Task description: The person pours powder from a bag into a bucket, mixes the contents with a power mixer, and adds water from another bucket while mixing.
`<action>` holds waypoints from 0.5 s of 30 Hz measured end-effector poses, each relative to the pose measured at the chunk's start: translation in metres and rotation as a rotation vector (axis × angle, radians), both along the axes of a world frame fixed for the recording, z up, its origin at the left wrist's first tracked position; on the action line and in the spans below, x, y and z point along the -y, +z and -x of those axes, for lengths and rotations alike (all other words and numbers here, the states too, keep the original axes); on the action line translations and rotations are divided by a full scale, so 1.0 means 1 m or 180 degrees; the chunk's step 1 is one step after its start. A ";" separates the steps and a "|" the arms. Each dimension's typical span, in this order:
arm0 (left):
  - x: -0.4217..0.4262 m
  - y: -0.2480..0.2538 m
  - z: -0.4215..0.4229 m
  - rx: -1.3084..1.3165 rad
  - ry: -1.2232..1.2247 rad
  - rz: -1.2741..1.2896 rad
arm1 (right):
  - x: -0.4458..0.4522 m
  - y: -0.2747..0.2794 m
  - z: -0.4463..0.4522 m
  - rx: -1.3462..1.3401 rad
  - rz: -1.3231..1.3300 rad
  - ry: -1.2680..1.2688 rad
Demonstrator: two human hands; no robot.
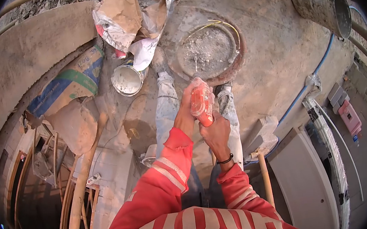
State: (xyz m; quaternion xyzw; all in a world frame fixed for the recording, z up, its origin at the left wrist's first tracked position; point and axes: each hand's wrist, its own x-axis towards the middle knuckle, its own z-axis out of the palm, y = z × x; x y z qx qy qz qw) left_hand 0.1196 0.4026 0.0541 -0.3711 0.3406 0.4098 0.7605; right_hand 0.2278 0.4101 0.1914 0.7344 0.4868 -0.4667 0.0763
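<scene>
A red power drill (201, 101) is held in front of my body with both hands. My left hand (186, 114) closes around the side of its body. My right hand (218, 135) is wrapped around the rear end, at the handle. A thin shaft (196, 63) runs from the drill's front down into grey powdery mix (212, 44). That mix sits in a round tub (243, 57) with a dusty reddish rim, and a yellow strip (216, 22) lies along its far edge. My feet stand close to the tub's near side.
A white bucket (127, 81) and torn paper bags (120, 22) are left of the tub. Farther left lies a blue-and-green cement sack (70, 81). A metal bucket (322, 10) lies tipped at upper right. A blue hose (296, 102) crosses the right side near stacked blocks (262, 137).
</scene>
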 end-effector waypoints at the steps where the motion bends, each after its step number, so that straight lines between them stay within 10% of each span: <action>1: 0.001 0.001 0.001 -0.0007 0.0002 0.0003 | -0.001 0.001 0.001 0.0023 0.0029 0.0033; 15: -0.019 -0.002 0.021 0.0152 0.0285 -0.0092 | -0.020 0.000 0.023 0.0067 -0.0046 0.0241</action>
